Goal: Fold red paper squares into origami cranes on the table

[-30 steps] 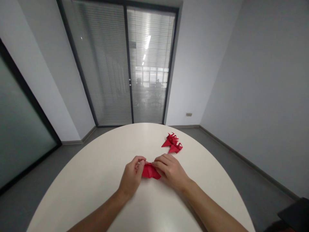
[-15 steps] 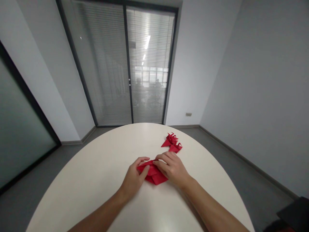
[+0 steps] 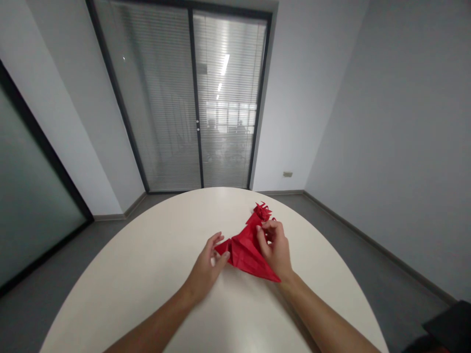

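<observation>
A partly unfolded sheet of red paper [image 3: 247, 252] with creases spreads between my two hands over the round table. My left hand [image 3: 209, 264] pinches its narrow left end, thumb in front and fingers behind. My right hand [image 3: 275, 247] is closed on the upper right edge, thumb against the fingertips. A pointed corner of the sheet reaches down to the right, near my right wrist. Just beyond lie folded red paper pieces [image 3: 262, 211] with several thin points, partly hidden by the sheet and my right hand.
The round cream table [image 3: 147, 274] fills the lower middle. Past its far edge stand glass doors with blinds [image 3: 228, 147]. A dark object [image 3: 451, 323] shows at the lower right corner, its kind unclear.
My right hand has moved right and slightly up, pulling the red paper from a compact folded form into a wider spread shape. My left hand has stayed nearly in place.
</observation>
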Motion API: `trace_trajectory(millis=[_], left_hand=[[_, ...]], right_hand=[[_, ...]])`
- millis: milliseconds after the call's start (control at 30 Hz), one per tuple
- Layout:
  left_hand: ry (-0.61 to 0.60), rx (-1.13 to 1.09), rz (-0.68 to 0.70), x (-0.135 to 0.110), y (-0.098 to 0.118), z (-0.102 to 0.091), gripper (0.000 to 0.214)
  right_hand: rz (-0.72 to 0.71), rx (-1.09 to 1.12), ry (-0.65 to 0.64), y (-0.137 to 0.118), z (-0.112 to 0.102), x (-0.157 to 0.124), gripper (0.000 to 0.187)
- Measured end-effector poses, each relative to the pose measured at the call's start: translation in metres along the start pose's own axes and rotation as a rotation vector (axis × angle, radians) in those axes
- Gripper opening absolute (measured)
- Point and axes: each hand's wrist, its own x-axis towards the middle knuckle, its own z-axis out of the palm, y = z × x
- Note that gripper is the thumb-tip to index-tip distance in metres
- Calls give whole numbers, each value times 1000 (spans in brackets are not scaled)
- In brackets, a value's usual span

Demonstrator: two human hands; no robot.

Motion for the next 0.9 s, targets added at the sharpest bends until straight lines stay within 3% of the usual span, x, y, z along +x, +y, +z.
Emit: trace_trajectory(millis=[67,267,433,500,633,800,900], left_hand=[[-7,-100,-40,2,-2,1,63],[-56,-346,-79,3,7,-1,53],[49,-666,-223,8,9,-9,29],[87,-719,-229,10,8,-13,31],[108,-549,-221,11,7,-13,49],[197,-121,-141,11,6,-6,32],[254,-64,-84,10,2,-7,40]], right_hand=[[70,44,45,2,2,2,13],[210,243,26,9,6,7,14],[189,161,61,14,2,7,17],[185,115,75,15,1,6,19],[208,82,64,14,1,5,23],[158,32,34,5,3,5,20],[106,10,-1,1,5,2,22]])
